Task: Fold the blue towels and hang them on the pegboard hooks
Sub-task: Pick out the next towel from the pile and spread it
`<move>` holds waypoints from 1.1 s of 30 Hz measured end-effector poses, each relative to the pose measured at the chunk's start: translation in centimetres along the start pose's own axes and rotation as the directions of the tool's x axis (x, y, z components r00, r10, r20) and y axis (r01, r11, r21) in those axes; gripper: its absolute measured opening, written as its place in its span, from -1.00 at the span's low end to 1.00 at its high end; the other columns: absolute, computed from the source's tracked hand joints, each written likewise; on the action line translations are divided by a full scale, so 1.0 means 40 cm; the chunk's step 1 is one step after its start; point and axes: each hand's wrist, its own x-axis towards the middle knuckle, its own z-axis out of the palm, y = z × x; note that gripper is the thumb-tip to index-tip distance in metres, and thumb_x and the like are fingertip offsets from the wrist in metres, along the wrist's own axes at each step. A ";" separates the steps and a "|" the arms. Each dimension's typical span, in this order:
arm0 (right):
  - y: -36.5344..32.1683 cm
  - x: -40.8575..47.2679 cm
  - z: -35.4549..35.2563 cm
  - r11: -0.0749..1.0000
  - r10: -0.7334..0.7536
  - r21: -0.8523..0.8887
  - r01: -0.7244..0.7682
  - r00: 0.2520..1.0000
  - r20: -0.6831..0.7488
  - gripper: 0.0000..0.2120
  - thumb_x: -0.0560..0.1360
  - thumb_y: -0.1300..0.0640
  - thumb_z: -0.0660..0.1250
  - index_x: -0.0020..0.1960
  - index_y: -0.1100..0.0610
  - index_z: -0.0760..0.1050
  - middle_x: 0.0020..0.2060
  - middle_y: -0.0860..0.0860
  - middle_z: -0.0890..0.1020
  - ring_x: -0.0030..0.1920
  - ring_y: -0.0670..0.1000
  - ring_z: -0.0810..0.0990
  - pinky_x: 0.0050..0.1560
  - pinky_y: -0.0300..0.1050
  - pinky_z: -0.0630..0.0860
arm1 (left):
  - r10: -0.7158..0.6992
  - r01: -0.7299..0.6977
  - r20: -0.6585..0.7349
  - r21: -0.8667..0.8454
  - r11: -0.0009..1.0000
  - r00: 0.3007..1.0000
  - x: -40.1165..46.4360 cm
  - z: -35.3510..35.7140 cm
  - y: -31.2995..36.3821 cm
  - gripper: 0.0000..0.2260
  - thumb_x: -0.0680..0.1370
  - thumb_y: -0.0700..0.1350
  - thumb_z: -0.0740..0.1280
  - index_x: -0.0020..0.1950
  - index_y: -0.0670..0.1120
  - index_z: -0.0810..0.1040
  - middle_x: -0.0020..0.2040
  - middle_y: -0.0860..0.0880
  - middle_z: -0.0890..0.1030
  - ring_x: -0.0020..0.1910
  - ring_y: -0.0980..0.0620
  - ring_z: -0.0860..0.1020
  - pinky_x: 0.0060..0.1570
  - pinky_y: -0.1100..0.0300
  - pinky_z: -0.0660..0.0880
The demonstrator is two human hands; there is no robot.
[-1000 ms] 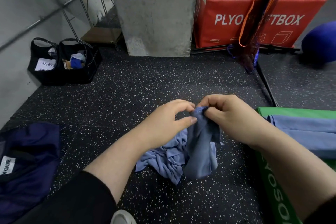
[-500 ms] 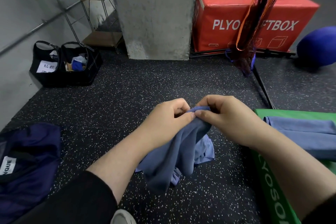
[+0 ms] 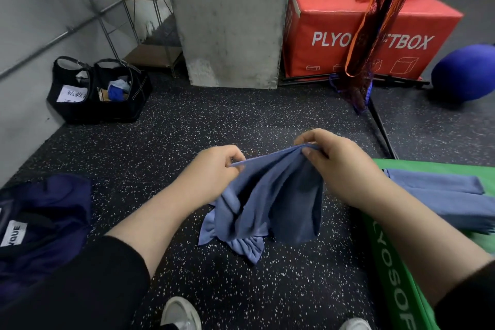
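I see the left hand [image 3: 211, 169] pinching one end of the blue towel [image 3: 267, 201] along its top edge, fingers curled tight on the hem. Right hand [image 3: 329, 163] pinches the other end, thumb and fingers closed on bunched cloth. The towel hangs between them above the floor [image 3: 187, 120], and its lower part is crumpled and touches the floor.

Risks as I judge them: the right hand seems to hold a gathered wad, not a clean corner, so spreading the edge may give a skewed fold. The left pinch looks shallow, right at the hem; a firm tug outward could pull the cloth free and drop that side. The bottom folds are tangled on themselves, so the towel may not open flat without a shake. It also drags on the speckled floor and can pick up grit.

Folded towels [image 3: 442, 195] lie on the green box [image 3: 396, 270] just beside the right forearm; a wide sweep of that arm could knock them out of shape. Dark blue garment [image 3: 45, 222] lies on the floor to the left, well apart. No pegboard or hooks in view, so I cannot tell where hanging happens.
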 end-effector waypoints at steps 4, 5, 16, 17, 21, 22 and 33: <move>0.006 -0.007 -0.015 1.000 0.019 -0.012 -0.019 0.998 -0.064 -0.84 0.65 0.09 0.23 -0.01 -0.15 0.48 -0.21 -0.26 0.57 -0.15 -0.15 0.53 -0.18 -0.16 0.37 | -0.167 0.191 -0.180 0.123 0.974 0.969 -0.010 -0.023 -0.050 -0.86 0.53 -0.17 0.27 -0.15 0.01 0.57 -0.31 0.05 0.59 -0.22 -0.08 0.56 -0.30 0.11 0.35; 0.010 -0.008 -0.021 1.000 0.023 -0.012 -0.024 0.997 -0.079 -0.85 0.65 0.09 0.23 -0.01 -0.15 0.48 -0.21 -0.24 0.57 -0.15 -0.18 0.53 -0.19 -0.14 0.37 | -0.197 0.232 -0.221 0.144 0.962 0.955 -0.014 -0.033 -0.062 -0.86 0.54 -0.16 0.25 -0.15 0.00 0.57 -0.28 0.02 0.60 -0.19 -0.11 0.56 -0.28 0.09 0.37; 0.136 -0.039 -0.034 0.969 0.183 -0.150 -0.197 0.978 -0.101 -0.86 0.60 0.07 0.32 -0.13 -0.04 0.43 -0.21 0.00 0.60 -0.12 0.15 0.56 -0.12 0.01 0.46 | -0.528 0.564 0.208 -0.200 0.801 0.823 -0.094 -0.147 -0.161 -0.81 0.60 -0.22 0.22 0.11 -0.19 0.59 -0.47 0.00 0.49 -0.56 0.05 0.39 -0.48 0.31 0.24; 0.141 -0.043 -0.034 0.967 0.186 -0.157 -0.200 0.977 -0.101 -0.83 0.59 0.07 0.35 -0.15 -0.04 0.42 -0.22 0.01 0.60 -0.14 0.15 0.56 -0.14 0.00 0.46 | -0.512 0.565 0.245 -0.261 0.783 0.823 -0.102 -0.156 -0.155 -0.78 0.60 -0.22 0.20 0.14 -0.19 0.59 -0.47 0.01 0.47 -0.56 0.07 0.36 -0.48 0.30 0.24; 0.144 -0.055 -0.044 0.963 0.191 -0.171 -0.207 0.976 -0.105 -0.84 0.54 0.05 0.42 -0.16 -0.03 0.47 -0.22 0.00 0.63 -0.15 0.14 0.58 -0.13 0.00 0.49 | -0.420 0.482 0.244 -0.550 0.682 0.874 -0.121 -0.177 -0.118 -0.74 0.59 -0.25 0.15 0.04 -0.09 0.63 -0.40 -0.04 0.51 -0.49 0.06 0.38 -0.39 0.23 0.32; 0.146 -0.056 -0.047 0.962 0.194 -0.172 -0.211 0.975 -0.111 -0.85 0.54 0.05 0.43 -0.16 -0.01 0.48 -0.23 0.01 0.64 -0.15 0.14 0.58 -0.13 0.00 0.48 | -0.396 0.446 0.228 -0.619 0.647 0.889 -0.126 -0.180 -0.106 -0.76 0.59 -0.26 0.16 0.01 -0.09 0.61 -0.36 -0.08 0.56 -0.48 0.04 0.43 -0.35 0.20 0.36; 0.148 -0.080 -0.102 0.974 0.193 -0.090 -0.208 0.969 -0.153 -0.86 0.53 0.08 0.47 -0.13 0.06 0.52 -0.20 0.05 0.67 -0.14 0.14 0.61 -0.08 0.04 0.51 | -0.170 0.166 0.023 -0.383 0.909 0.985 -0.138 -0.159 -0.105 -0.77 0.49 -0.39 0.42 0.05 -0.12 0.68 -0.08 -0.08 0.75 -0.13 0.06 0.62 -0.08 0.19 0.48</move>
